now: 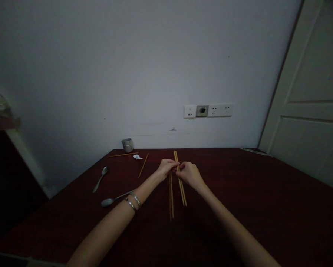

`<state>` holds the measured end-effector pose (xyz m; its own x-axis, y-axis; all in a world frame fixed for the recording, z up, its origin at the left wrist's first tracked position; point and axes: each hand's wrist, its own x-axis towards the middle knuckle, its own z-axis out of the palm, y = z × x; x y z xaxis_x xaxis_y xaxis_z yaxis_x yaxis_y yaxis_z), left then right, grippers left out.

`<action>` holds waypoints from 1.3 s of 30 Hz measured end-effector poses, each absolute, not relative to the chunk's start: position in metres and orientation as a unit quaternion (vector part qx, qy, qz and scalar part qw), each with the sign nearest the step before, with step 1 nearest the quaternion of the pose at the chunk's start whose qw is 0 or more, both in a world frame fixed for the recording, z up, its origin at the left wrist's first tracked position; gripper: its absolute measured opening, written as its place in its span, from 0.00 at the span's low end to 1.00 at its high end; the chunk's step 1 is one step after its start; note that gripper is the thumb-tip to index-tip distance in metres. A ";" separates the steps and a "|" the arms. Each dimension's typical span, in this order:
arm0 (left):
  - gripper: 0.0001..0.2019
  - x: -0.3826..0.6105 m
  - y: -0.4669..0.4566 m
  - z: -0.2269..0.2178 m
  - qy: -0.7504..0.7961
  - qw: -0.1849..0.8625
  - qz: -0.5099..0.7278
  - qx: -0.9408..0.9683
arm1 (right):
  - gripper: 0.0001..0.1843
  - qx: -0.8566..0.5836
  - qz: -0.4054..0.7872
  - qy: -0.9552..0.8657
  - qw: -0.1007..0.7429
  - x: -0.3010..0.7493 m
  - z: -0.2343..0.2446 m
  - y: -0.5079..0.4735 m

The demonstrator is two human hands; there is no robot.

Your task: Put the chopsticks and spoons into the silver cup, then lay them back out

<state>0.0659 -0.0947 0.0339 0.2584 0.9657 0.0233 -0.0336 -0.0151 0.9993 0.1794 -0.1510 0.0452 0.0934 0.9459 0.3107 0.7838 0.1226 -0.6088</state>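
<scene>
Both hands meet over the middle of the dark red table. My right hand (190, 172) pinches a pair of pale wooden chopsticks (182, 189) at about mid-length. Closed fingertips of my left hand (166, 167) touch or nearly touch the same pair from the other side. Beneath that left hand, a second, darker pair of chopsticks (171, 200) points toward me, its far ends hidden by the fingers. Whether the left fingers grip this darker pair or the pale one is hard to see.
Left of the hands lie a single chopstick (143, 165), a white ceramic spoon (137, 157), another chopstick (123, 154) and two metal spoons (100, 180). A metal cup (128, 145) stands by the wall. Sockets (220, 110) are above the table; a thin strip (256, 152) lies far right.
</scene>
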 end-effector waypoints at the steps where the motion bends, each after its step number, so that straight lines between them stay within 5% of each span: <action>1: 0.12 0.065 -0.093 0.032 0.421 0.552 0.441 0.568 | 0.10 -0.656 0.125 -0.658 0.349 0.179 0.043 -0.150; 8: 0.14 0.034 -0.071 0.005 0.504 0.364 0.499 0.604 | 0.08 -0.681 0.158 -0.650 0.298 0.187 0.015 -0.144; 18: 0.10 0.009 -0.058 -0.027 0.537 0.377 0.515 0.552 | 0.16 -0.690 0.103 -0.697 0.166 0.167 0.009 -0.154; 39: 0.08 0.005 -0.062 -0.041 0.547 0.253 0.500 0.622 | 0.12 -0.684 0.081 -0.710 0.144 0.159 0.012 -0.165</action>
<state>0.0046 -0.0621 -0.0409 -0.0977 0.9335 0.3449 0.4273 -0.2736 0.8617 0.1594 -0.1646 0.0121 -0.0219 0.9954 0.0935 0.9491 0.0501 -0.3110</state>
